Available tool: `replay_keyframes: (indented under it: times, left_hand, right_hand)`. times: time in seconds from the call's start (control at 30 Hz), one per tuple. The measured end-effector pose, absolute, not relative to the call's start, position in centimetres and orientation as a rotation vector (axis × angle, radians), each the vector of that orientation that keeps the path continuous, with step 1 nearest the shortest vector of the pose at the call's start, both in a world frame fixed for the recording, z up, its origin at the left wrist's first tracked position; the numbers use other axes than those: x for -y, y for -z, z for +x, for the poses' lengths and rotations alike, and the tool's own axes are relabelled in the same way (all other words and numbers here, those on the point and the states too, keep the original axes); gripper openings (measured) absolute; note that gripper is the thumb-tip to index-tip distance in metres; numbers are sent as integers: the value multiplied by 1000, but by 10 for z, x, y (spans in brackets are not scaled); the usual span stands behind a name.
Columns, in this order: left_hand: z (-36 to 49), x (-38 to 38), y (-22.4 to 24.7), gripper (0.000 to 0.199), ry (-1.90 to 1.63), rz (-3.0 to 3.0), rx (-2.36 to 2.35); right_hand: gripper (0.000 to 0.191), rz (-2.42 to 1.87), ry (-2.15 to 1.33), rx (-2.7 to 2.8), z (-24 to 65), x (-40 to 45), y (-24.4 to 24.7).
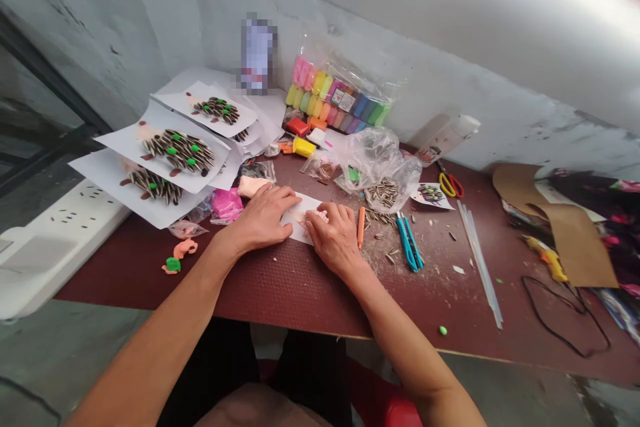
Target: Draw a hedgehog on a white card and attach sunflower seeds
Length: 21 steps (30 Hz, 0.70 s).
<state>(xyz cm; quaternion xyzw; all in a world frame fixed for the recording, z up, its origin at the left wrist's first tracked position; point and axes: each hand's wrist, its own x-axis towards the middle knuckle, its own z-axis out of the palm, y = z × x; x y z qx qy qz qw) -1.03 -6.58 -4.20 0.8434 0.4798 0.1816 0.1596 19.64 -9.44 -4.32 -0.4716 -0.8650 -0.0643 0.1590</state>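
Note:
A small white sheet of paper lies on the table in front of me, with flattened pale pink modelling clay on it. My left hand rests on the paper's left side, palm down, fingers stretched out. On the right, my right hand has its fingers bent together at the clay; they partly cover it, so the fingertips are hard to see. A block of pale clay sits just beyond my left hand. Close to my right hand are an orange stick and a teal utility knife.
Sheets with seed hedgehogs are stacked left, beside a white power strip. Behind are a bag of coloured clay and a bag of sunflower seeds. Scissors, glue sticks and a yellow glue gun lie right.

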Motion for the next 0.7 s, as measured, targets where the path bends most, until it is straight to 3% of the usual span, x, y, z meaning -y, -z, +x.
replay_keyframes:
  times: [0.7]
  left_hand:
    - [-8, 67, 44, 46, -508, 2446, -1369]
  right_hand:
    - [28, -1452, 98, 2418, 198, 95, 41]
